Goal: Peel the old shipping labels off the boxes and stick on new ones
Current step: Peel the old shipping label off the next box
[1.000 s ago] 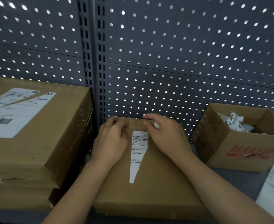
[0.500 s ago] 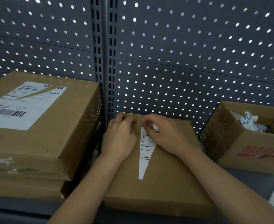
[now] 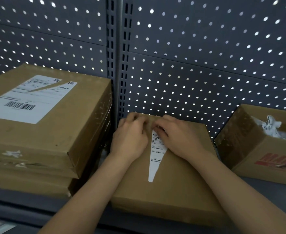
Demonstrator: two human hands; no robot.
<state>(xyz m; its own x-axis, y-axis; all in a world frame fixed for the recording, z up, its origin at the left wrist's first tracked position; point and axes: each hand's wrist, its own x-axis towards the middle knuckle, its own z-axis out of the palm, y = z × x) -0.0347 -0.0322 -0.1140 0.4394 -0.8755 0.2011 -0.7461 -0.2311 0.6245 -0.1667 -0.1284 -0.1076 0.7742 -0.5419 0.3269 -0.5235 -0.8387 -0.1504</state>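
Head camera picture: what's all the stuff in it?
flat box: one, brown, middle of the shelf
torn label strip: one, white, stuck on the flat box
stacked boxes: at least two, brown, left
shipping label: one, white with barcode, atop the stacked boxes
open box: one, brown with red print, right
crumpled scraps: several, white, inside the open box
pegboard: one, grey, behind everything
shelf: one, grey, under the boxes
left hand: one, resting on the flat box
right hand: one, fingertips at the strip's top end
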